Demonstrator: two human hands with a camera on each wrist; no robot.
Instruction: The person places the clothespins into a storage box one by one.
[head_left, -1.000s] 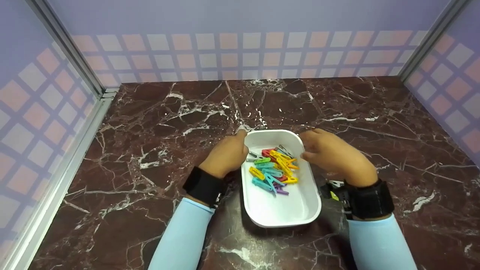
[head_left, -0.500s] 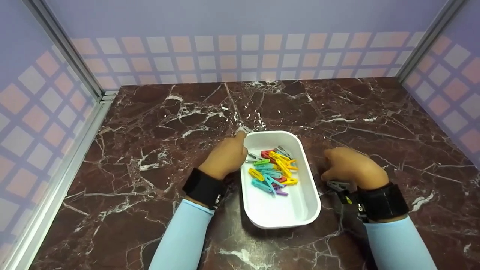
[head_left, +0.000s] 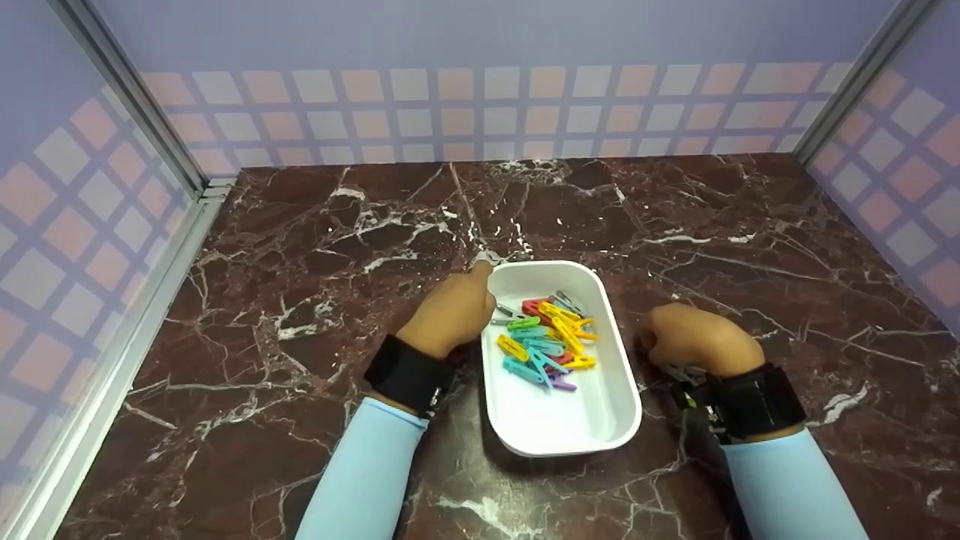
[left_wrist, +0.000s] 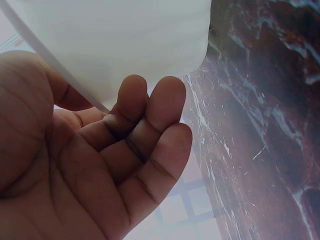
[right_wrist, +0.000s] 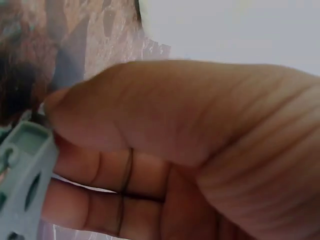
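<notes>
In the head view a white plastic tub (head_left: 562, 424) stands on the marble surface, with a pile of coloured clothespins (head_left: 566, 334) inside. My left hand (head_left: 451, 313) grips its left rim; in the left wrist view the fingers (left_wrist: 167, 102) curl against the outside wall. To the right of the tub, my right hand (head_left: 701, 339) is low over the marble. A grey clothespin (right_wrist: 25, 170) shows at its thumb and fingertips in the right wrist view, pinched at one end. Seen from the head, most of that clothespin is hidden beneath the hand.
Dark red marble (head_left: 300, 247) with white veins spreads around the tub. A tiled-pattern panel (head_left: 480, 112) closes off the back, and further panels stand at left and right. A metal rail (head_left: 150, 300) runs along the left edge.
My right hand has moved from the tub's right rim down to the marble on the right, its fingers closing on the grey clothespin. The left hand has stayed on the rim.
</notes>
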